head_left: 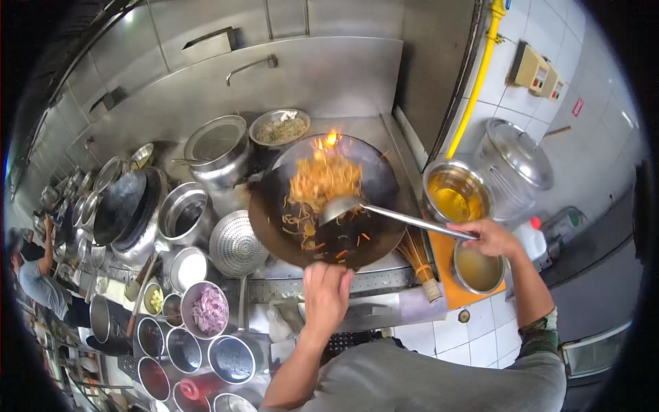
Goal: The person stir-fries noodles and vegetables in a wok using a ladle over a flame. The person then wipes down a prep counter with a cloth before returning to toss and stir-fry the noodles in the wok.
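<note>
My left hand [325,294] is closed on the near edge of a dark wok [274,237], which tilts over the stove. Whether it grips a handle or the rim is hidden under the fingers. Noodles [326,180] with orange strips are in the air above the far side of the wok, and more lie on its bottom. Behind them a flame [331,137] rises. In my right hand [489,240] is the handle end of a long metal ladle [412,218]; its bowl is inside the wok by the noodles.
A perforated strainer [239,240] and a bowl of sliced purple onion [210,310] lie to the left. At right stand a pot of yellow oil [456,196], a bamboo brush [419,264] and a pan of cloudy liquid [477,269]. Another person [42,281] works at far left.
</note>
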The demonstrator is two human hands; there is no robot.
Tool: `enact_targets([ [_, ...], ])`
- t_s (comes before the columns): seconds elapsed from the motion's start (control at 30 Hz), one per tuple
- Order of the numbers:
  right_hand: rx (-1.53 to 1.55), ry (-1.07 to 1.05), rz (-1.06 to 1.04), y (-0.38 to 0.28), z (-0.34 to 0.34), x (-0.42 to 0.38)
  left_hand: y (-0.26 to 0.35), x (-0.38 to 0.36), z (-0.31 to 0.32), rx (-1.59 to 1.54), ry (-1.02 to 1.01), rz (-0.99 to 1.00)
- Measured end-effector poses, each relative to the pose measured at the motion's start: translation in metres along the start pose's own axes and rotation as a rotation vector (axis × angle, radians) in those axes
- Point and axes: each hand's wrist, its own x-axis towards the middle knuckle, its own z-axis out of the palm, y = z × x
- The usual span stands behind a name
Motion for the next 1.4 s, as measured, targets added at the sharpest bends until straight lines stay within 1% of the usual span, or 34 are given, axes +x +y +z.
enact_targets([
  [0.03, 0.053, -0.112, 0.071, 0.001, -0.008, 0.003, -0.003, 0.013, 0.005, 0.022, 0.035, 0.021],
  [0.07, 0.060, -0.013, -0.144, 0.015, 0.002, 0.012, -0.012, 0.018, 0.016, 0.025, 0.025, 0.013],
  [0.1, 0.062, -0.007, -0.143, 0.014, 0.008, 0.020, -0.024, 0.019, 0.029, 0.026, 0.008, 0.005],
  [0.17, -0.076, 0.070, -0.062, -0.004, 0.018, 0.034, -0.051, -0.018, 0.050, 0.046, -0.038, -0.020],
  [0.2, -0.094, 0.121, 0.121, -0.033, 0.024, 0.023, -0.057, -0.037, 0.054, 0.067, -0.087, -0.036],
  [0.23, -0.092, 0.131, 0.126, -0.031, 0.029, 0.009, -0.048, -0.052, 0.048, 0.065, -0.088, -0.025],
  [0.3, -0.135, 0.374, -0.107, -0.012, 0.042, -0.013, -0.024, -0.065, 0.023, -0.015, -0.052, 0.027],
  [0.33, -0.047, 0.419, -0.194, 0.013, 0.055, -0.022, -0.021, -0.051, 0.018, 0.011, -0.055, 0.032],
  [0.37, -0.038, 0.382, -0.181, 0.013, 0.070, -0.036, -0.016, -0.037, 0.014, 0.033, -0.072, 0.014],
  [0.43, 0.340, 0.344, 0.097, 0.008, 0.089, -0.058, -0.018, 0.002, 0.021, -0.002, -0.024, -0.009],
  [0.5, 0.435, 0.389, 0.265, -0.012, 0.132, -0.060, -0.035, 0.016, 0.039, -0.017, -0.022, -0.030],
  [0.57, 0.515, 0.621, -0.003, 0.018, 0.225, -0.037, -0.050, 0.022, 0.049, -0.015, -0.039, -0.015],
  [0.6, 0.510, 0.632, 0.005, 0.005, 0.217, -0.037, -0.055, 0.024, 0.053, -0.011, -0.061, -0.015],
  [0.67, 0.397, 0.407, 0.160, -0.028, 0.189, -0.035, -0.065, 0.028, 0.056, -0.016, -0.071, -0.007],
  [0.8, 0.510, 0.465, 0.216, -0.039, 0.207, -0.037, -0.073, 0.031, 0.059, -0.017, -0.086, 0.002],
  [0.87, 0.542, 0.584, 0.124, -0.044, 0.229, -0.029, -0.076, 0.028, 0.059, -0.022, -0.103, -0.002],
  [0.9, 0.543, 0.584, 0.129, -0.040, 0.230, -0.028, -0.077, 0.027, 0.058, -0.025, -0.105, 0.003],
  [0.97, 0.517, 0.476, 0.196, -0.038, 0.217, -0.017, -0.079, 0.029, 0.056, -0.025, -0.111, 0.014],
  [1.0, 0.688, 0.386, 0.295, -0.040, 0.216, -0.017, -0.079, 0.030, 0.054, -0.032, -0.096, 0.011],
  [1.03, 0.689, 0.398, 0.304, -0.044, 0.209, -0.022, -0.078, 0.031, 0.054, -0.047, -0.077, 0.008],
  [1.1, 1.070, 0.352, 0.430, -0.054, 0.179, -0.045, -0.077, 0.029, 0.052, -0.042, -0.088, -0.004],
  [1.17, 1.013, 0.400, 0.511, -0.049, 0.156, -0.066, -0.078, 0.029, 0.055, 0.003, -0.089, 0.004],
  [1.23, 0.331, 0.522, 0.444, -0.034, 0.133, -0.088, -0.074, 0.030, 0.053, 0.027, -0.120, -0.034],
  [1.27, 0.253, 0.516, 0.518, -0.053, 0.104, -0.095, -0.072, 0.032, 0.052, 0.006, -0.136, -0.024],
  [1.3, 0.250, 0.524, 0.539, -0.047, 0.091, -0.098, -0.070, 0.032, 0.050, 0.012, -0.135, -0.032],
  [1.37, 0.214, 0.442, 0.646, -0.037, 0.076, -0.106, -0.071, 0.031, 0.050, 0.011, -0.141, -0.036],
  [1.4, 0.189, 0.443, 0.669, -0.035, 0.077, -0.105, -0.072, 0.030, 0.051, 0.009, -0.113, -0.017],
])
